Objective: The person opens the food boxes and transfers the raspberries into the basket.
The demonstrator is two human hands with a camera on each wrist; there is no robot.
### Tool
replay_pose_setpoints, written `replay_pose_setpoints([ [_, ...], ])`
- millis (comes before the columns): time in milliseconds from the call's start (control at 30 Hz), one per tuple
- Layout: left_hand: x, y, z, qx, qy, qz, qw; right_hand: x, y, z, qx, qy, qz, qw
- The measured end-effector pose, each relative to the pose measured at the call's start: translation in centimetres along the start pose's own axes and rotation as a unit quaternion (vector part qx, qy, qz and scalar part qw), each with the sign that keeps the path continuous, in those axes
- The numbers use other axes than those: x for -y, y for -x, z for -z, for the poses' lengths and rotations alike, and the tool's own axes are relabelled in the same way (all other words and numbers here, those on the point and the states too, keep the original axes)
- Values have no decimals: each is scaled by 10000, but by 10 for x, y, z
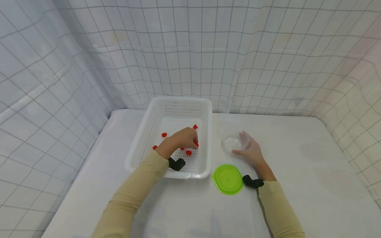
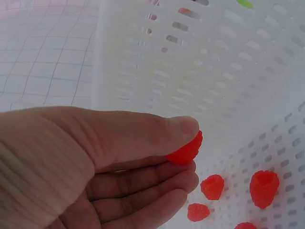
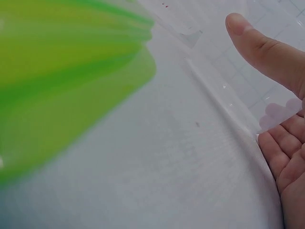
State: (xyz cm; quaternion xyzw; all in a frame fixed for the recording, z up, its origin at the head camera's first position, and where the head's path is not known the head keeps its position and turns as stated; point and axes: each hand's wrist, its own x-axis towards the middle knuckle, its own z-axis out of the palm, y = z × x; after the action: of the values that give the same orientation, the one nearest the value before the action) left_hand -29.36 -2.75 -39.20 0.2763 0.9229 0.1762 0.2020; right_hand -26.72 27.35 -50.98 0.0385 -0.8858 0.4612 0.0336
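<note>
A red raspberry (image 2: pixel 186 151) is pinched between the thumb and fingers of my left hand (image 1: pixel 185 138), which reaches down inside the white perforated basket (image 1: pixel 207 158). Several more raspberries lie spread over the basket floor, among them one (image 2: pixel 264 188) to the right of my fingers in the left wrist view. To the right of the basket, a clear round bowl (image 1: pixel 230 144) stands on the table. My right hand (image 1: pixel 251 151) holds this bowl by its right side, thumb on the near side and fingers at the far side.
A bright green lid (image 1: pixel 228 179) with a small tab lies on the white table (image 1: pixel 190 205), between the basket and my right wrist. Dark wrist straps sit at both cuffs. White gridded curtains (image 1: pixel 190 53) close off the back and both sides.
</note>
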Motion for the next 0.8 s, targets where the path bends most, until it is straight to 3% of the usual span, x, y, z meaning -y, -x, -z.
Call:
replay_pose_setpoints([
  [333, -4, -5, -4, 133, -39, 310, 9994, 0, 1, 1, 4, -13, -5, 10000],
  [567, -3, -4, -4, 73, 15, 262, 9996, 1, 2, 0, 10, -102, 11, 9999],
  [800, -5, -7, -6, -3, 171, 168, 9997, -1, 1, 8, 93, 177, -135, 9997],
])
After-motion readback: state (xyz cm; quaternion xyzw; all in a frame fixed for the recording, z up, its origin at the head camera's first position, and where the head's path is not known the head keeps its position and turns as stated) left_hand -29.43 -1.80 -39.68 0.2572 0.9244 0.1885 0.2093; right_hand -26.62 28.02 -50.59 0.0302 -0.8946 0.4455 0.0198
